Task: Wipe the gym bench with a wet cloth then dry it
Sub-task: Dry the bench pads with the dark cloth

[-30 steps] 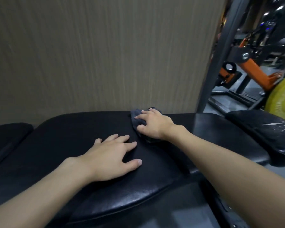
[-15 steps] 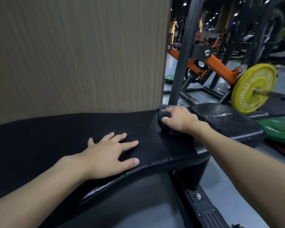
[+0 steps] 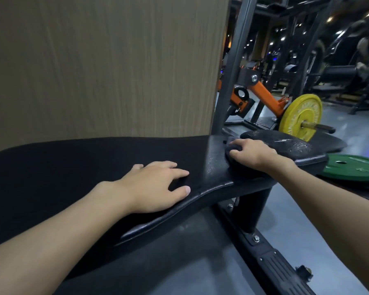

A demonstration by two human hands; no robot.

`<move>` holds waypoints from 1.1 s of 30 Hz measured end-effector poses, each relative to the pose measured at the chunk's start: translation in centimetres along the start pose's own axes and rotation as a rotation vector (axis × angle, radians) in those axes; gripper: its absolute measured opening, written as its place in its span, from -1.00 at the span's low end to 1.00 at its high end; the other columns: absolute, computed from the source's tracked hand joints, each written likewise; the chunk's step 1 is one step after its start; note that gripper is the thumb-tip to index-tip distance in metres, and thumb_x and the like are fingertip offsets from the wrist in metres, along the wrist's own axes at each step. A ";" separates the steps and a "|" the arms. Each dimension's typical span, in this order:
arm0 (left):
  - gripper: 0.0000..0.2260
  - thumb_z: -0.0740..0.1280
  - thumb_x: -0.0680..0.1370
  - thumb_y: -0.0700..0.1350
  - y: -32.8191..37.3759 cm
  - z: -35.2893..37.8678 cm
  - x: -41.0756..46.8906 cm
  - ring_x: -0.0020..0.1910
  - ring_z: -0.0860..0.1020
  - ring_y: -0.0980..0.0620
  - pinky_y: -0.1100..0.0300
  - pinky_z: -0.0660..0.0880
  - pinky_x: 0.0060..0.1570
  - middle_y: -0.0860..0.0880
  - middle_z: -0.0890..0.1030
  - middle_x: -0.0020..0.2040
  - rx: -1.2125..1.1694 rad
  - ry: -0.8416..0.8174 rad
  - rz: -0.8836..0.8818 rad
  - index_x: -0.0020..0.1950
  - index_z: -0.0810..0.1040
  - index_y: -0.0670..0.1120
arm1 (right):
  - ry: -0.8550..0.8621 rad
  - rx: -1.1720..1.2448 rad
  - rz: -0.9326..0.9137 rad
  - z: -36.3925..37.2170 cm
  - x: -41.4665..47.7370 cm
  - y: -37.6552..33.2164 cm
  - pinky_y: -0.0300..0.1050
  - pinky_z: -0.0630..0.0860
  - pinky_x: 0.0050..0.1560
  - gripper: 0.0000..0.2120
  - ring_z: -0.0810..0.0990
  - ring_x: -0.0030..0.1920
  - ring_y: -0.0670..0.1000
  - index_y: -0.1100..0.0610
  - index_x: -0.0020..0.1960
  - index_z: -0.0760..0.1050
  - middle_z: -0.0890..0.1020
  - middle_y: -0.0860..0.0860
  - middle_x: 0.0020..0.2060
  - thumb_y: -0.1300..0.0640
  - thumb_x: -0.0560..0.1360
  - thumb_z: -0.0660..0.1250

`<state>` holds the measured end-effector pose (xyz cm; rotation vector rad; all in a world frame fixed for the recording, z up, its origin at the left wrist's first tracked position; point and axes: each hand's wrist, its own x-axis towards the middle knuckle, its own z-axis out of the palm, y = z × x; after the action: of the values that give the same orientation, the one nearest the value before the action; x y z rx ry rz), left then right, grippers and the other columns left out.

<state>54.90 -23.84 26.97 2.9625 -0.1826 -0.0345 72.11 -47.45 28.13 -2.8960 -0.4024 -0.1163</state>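
A black padded gym bench stretches across the view, its right end curving up. My left hand lies flat on the pad near the front edge, fingers spread. My right hand grips a dark bunched cloth and presses it onto the bench's right end. Most of the cloth is hidden under the hand. Just beyond it sits a second black pad with worn, cracked patches.
A beige wood-grain wall rises right behind the bench. A grey steel post stands at the wall's corner. To the right are an orange lever arm, a yellow weight plate and a green plate on the floor. The bench's base rail runs below.
My right hand has slid the cloth rightwards along the pad to the bench's right end. My left hand stays flat on the pad. The view has swung right.
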 end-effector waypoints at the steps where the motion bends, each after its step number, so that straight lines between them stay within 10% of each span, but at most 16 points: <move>1: -0.49 0.06 0.57 0.33 -0.7 -0.1 -1.1 0.57 0.06 0.10 -0.16 0.07 0.48 0.12 0.13 0.59 -0.002 0.008 0.012 0.52 0.20 0.27 | 0.005 0.000 -0.019 0.2 -0.7 -1.1 0.11 0.40 0.22 -0.61 0.43 0.34 0.21 -0.18 0.35 0.46 0.52 0.05 0.34 -0.11 0.54 0.17; 33: -0.47 0.22 0.55 0.22 -21.9 -1.4 -31.1 0.33 0.42 0.04 0.14 0.31 0.32 0.07 0.46 0.36 0.008 0.277 -0.292 0.45 0.38 0.00 | -0.154 0.026 -0.535 7.7 -15.8 -45.2 0.12 0.38 0.31 -0.52 0.36 0.41 0.14 -0.26 0.44 0.34 0.47 -0.02 0.40 -0.19 0.52 0.14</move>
<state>26.68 1.70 24.95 2.9333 0.2861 0.3375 44.75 -7.42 28.04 -2.7020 -1.1853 0.0303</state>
